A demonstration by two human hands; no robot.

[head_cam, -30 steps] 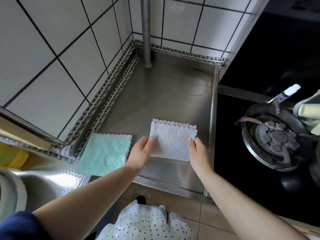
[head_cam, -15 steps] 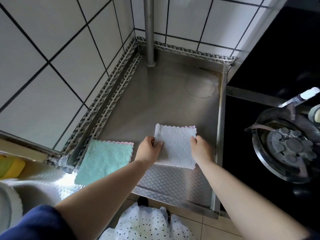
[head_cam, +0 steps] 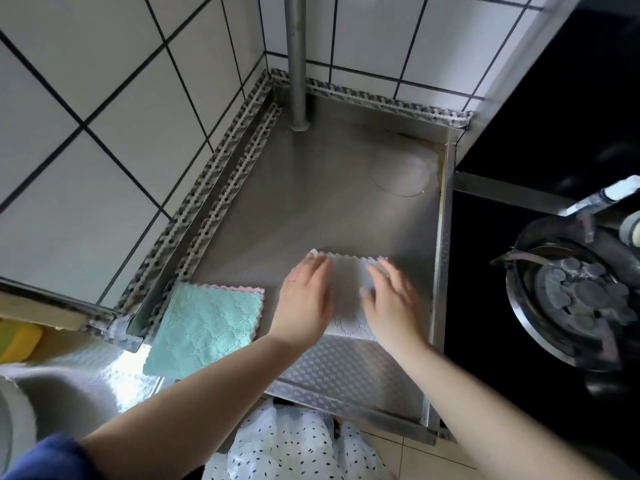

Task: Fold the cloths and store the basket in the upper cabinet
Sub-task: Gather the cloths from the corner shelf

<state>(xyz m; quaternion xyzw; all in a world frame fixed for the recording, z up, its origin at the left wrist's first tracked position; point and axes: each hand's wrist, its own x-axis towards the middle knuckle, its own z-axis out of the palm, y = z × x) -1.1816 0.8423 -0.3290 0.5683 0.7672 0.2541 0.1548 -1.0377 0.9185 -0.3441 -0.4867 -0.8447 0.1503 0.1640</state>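
A white cloth (head_cam: 348,289) with a scalloped edge lies folded on the steel counter (head_cam: 311,188). Both hands rest flat on top of it, fingers spread: my left hand (head_cam: 304,301) covers its left part and my right hand (head_cam: 391,299) its right part, and the hands look blurred. Only the strip between them and the near edge of the cloth show. A folded mint-green cloth (head_cam: 204,323) with a pink trim lies to the left, at the counter's corner by the sink. No basket is in view.
Tiled walls close the counter at the left and back, with a metal pipe (head_cam: 297,60) standing in the back corner. A black stove with a burner (head_cam: 581,296) sits to the right. A sink (head_cam: 62,386) and a yellow sponge (head_cam: 17,341) are at the lower left.
Both hands have let go of the white cloth's side edges and now lie flat on top of it. The cloth has stayed in place on the counter.
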